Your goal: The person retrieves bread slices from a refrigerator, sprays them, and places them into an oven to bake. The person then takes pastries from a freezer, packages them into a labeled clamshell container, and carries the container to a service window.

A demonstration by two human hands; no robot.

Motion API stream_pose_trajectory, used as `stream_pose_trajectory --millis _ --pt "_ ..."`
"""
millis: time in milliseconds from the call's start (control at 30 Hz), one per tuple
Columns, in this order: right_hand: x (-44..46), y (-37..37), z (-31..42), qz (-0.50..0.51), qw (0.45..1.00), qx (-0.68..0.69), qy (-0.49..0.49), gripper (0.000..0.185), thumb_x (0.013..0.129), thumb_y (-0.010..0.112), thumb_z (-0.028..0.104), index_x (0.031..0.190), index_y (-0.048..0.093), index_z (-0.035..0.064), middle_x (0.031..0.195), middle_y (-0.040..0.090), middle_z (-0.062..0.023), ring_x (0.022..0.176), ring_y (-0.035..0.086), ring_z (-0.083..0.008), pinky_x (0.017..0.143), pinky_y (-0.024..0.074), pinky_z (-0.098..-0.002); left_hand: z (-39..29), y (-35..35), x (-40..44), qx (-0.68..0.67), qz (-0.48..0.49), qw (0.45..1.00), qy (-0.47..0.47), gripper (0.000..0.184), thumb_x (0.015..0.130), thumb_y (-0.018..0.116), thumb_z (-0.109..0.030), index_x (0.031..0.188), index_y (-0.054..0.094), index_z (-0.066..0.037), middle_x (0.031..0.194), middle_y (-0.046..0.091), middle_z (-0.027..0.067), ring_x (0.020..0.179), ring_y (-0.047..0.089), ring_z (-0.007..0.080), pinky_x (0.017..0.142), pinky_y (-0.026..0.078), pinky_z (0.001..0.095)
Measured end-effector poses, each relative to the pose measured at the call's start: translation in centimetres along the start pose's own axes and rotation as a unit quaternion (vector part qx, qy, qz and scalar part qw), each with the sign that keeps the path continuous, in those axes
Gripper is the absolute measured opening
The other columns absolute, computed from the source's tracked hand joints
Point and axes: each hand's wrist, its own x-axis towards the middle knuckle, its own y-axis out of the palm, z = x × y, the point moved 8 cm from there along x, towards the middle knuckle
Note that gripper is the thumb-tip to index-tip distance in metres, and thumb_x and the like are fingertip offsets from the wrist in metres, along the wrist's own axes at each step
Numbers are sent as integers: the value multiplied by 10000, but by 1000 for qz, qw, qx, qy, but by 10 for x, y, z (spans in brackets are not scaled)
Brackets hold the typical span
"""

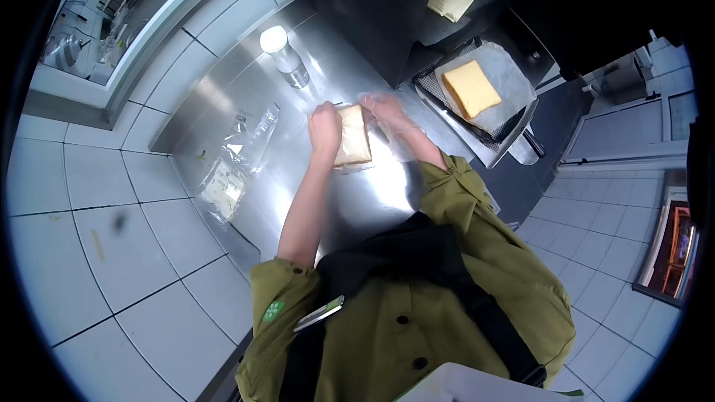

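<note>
On the steel counter in front of me a square slice of bread (353, 141) lies under or inside clear plastic wrapping. My left hand (325, 129) is closed at its left edge, the fingers curled onto the wrapping. At the upper right corner is my right hand (385, 109), with loose clear plastic over the hand and wrist; whether this is a glove or part of the bag I cannot tell. Its fingers are bent and partly hidden by the plastic. Farther right, another thick slice of bread (471, 89) rests on baking paper (514, 78) over a dark mesh tray.
A clear shaker bottle with a white cap (274, 39) stands at the back of the counter (287, 171). Crumpled clear packaging (223, 190) lies on the left. A dark upright panel (369, 11) rises behind. Yellowish paper sheets (456, 0) sit on a shelf at upper right.
</note>
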Motion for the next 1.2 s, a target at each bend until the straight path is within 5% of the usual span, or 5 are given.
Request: stream_pose_trajectory --millis 233,467,667,967,1200 --pt "-37 9 82 143 965 -22 -221 252 799 568 228 814 619 -18 786 599 -61 744 559 -141 679 448 -283 -18 -65 -49 -207 -159 957 128 71 770 506 12 829 543 9 793 556 142 732 542 302 649 427 352" --pt "-87 18 107 85 962 -177 -191 239 834 516 242 864 589 17 774 587 -114 721 559 -187 654 431 -312 -36 -94 -61 -173 -253 940 151 143 728 556 19 869 545 -5 822 555 127 733 552 298 645 447 359" --pt "-123 17 149 77 935 -189 -291 231 823 487 211 759 565 3 707 575 -140 691 544 -289 672 417 -363 -54 -108 -59 -144 -205 923 291 215 695 600 -8 895 521 -7 746 547 118 706 551 289 603 461 361" --pt "-154 32 154 22 786 -438 -437 126 751 566 117 694 523 14 661 506 -142 674 521 -306 641 419 -399 -71 -94 -60 -69 -45 979 186 86 721 535 -25 770 471 4 710 545 168 639 563 321 539 460 419" --pt "-139 23 135 41 848 -407 -336 124 762 530 140 744 536 17 744 556 -171 743 528 -349 686 414 -424 -85 -97 -71 -102 -41 961 255 49 709 541 -26 744 506 -32 735 541 122 681 558 295 562 465 376"
